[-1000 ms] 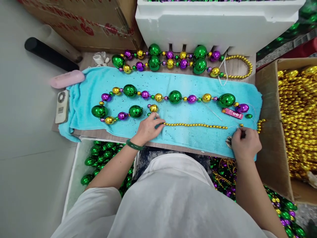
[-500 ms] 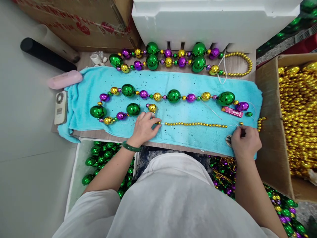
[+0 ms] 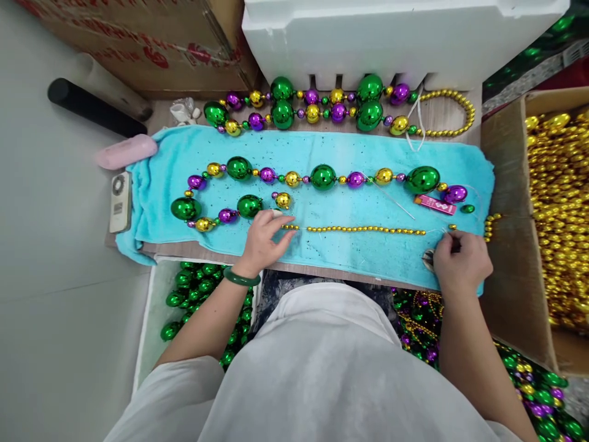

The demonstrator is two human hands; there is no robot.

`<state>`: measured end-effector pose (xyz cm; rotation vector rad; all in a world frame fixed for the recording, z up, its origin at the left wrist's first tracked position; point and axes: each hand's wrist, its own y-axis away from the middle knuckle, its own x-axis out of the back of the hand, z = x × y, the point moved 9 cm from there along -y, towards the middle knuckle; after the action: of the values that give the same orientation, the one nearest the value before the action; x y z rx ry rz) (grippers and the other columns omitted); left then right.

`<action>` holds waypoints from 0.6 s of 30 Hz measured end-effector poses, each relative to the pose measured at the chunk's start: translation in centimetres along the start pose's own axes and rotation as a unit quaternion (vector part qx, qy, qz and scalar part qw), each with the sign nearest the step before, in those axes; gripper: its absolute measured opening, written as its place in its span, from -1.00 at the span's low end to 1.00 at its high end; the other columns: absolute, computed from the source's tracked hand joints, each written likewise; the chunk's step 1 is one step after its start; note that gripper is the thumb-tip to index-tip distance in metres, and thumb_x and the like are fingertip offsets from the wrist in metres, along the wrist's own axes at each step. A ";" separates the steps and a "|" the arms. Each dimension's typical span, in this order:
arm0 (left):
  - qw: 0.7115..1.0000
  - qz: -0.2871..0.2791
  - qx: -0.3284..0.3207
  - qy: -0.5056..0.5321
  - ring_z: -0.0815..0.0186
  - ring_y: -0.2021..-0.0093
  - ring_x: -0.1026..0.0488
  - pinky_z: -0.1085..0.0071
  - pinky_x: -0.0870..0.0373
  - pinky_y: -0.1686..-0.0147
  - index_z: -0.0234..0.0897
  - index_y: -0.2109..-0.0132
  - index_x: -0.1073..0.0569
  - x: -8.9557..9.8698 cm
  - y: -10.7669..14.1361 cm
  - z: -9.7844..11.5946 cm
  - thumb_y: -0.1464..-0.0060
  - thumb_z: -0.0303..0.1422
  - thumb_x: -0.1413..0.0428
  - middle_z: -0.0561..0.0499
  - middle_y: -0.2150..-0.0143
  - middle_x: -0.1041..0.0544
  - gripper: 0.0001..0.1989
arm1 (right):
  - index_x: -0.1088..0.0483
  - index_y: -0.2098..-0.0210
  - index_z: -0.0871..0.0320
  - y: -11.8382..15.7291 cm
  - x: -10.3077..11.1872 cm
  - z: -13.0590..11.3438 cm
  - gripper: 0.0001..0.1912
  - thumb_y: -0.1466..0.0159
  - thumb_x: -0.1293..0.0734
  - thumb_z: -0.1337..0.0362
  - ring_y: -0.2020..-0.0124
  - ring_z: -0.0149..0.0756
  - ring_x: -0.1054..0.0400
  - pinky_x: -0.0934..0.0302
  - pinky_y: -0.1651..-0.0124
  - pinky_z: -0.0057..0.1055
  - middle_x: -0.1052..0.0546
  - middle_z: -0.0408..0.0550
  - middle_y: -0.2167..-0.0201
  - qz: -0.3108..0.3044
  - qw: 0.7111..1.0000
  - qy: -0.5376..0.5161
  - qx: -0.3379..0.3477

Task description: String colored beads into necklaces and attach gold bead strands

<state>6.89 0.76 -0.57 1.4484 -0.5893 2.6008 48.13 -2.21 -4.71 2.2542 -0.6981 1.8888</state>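
A strand of small gold beads (image 3: 368, 229) runs straight across the turquoise towel (image 3: 350, 255). My left hand (image 3: 265, 242), with a green bangle at its wrist, lies at the strand's left end, thumb and index finger spread with a few gold beads in the gap. At the other end my right hand (image 3: 462, 261) is closed in a pinch on the thin white thread (image 3: 435, 231); its fingertips are partly hidden. Behind the hands curves a garland of green, purple and gold beads (image 3: 323, 177). A loose gold bead piece (image 3: 282, 200) sits just above my left hand.
A finished-looking bead necklace (image 3: 313, 114) lies along the back by a white foam box (image 3: 400, 46). On the right stands a carton (image 3: 515, 245) of gold beads. A pink packet (image 3: 435, 204) lies on the towel; a small white device (image 3: 120, 202) sits left.
My left thumb and index finger have spread apart, uncovering gold beads at the strand's left end. My right hand keeps its pinch. The whole view has shifted slightly.
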 end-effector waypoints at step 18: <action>0.994 -0.083 -0.032 -0.057 0.09 0.02 -0.37 0.14 -0.26 0.01 -0.21 0.05 -0.53 -5.1 -1.1 3.1 -0.14 -0.24 -0.12 -0.11 0.12 -0.51 -0.73 | -0.41 0.33 0.15 0.2 0.0 -0.1 -0.82 -0.25 -0.21 0.21 0.31 -0.18 -0.31 0.00 0.39 -0.35 -0.47 0.03 0.35 0.017 0.999 -0.032 0.018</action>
<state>12.43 1.07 -3.03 1.5624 -0.5344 2.3644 47.93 -2.37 -4.70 2.3497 -0.7226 1.8655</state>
